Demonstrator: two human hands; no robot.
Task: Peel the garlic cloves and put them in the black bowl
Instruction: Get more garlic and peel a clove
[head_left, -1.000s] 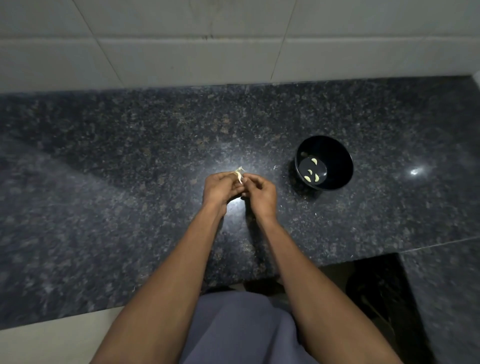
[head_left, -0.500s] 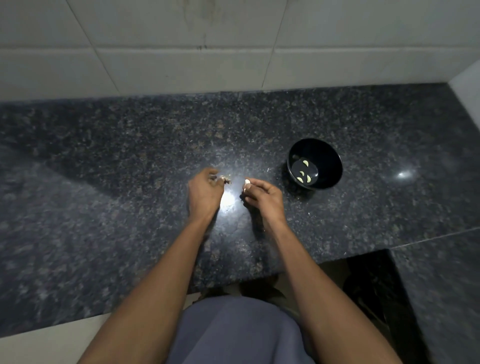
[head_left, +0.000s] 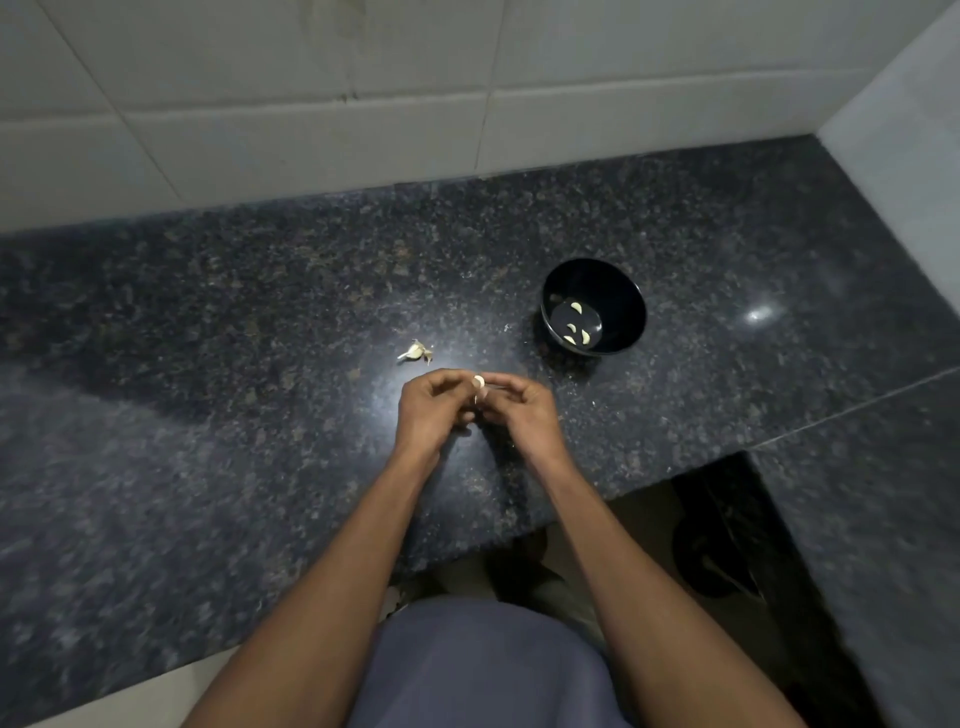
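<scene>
Garlic clove pinched by both hands; four peeled cloves in bowl.

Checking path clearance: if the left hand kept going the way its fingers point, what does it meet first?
The left hand points right, so it would first meet the garlic clove and the right hand pinching it. The black bowl sits farther off; depth is unclear.

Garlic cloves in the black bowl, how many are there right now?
3, on the floor of the black bowl: one toward the back, one mid, one at the front. More may be hidden.
</scene>
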